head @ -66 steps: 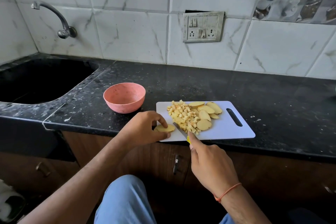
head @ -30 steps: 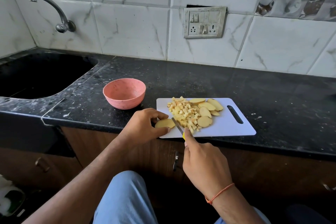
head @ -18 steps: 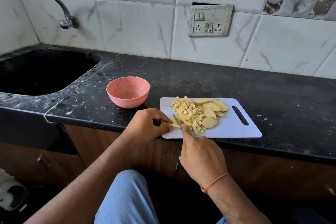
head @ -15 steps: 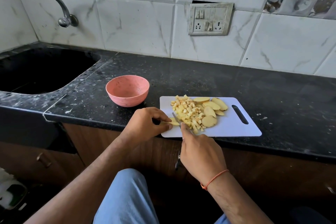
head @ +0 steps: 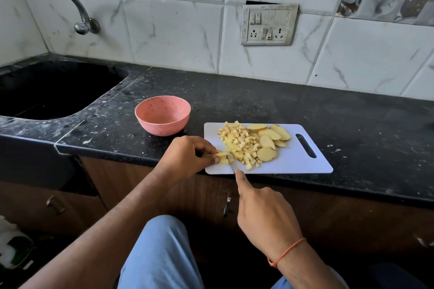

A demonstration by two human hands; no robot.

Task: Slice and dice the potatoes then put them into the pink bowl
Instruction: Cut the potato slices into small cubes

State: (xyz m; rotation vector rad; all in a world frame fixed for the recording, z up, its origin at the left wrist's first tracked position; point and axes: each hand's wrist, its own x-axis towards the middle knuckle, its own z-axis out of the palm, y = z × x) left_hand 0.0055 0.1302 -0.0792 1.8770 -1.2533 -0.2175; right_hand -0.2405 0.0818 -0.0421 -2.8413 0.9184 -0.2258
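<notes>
A white cutting board lies at the counter's front edge. On it sits a heap of diced potato, with several potato slices to its right. My left hand pinches a partly cut potato slice at the board's near left corner. My right hand grips a knife, index finger stretched along its spine; the blade is down in that slice. Only a short bit of blade shows. The pink bowl stands empty to the left of the board.
A black sink with a wall tap lies at the far left. A switch plate is set in the tiled wall. Wooden cabinet doors sit under the dark counter, and my blue-clad knee is below.
The whole slice my left hand held flat is now cut into strips and small pieces. The knife has worked leftward through it, close to my left fingertips.
</notes>
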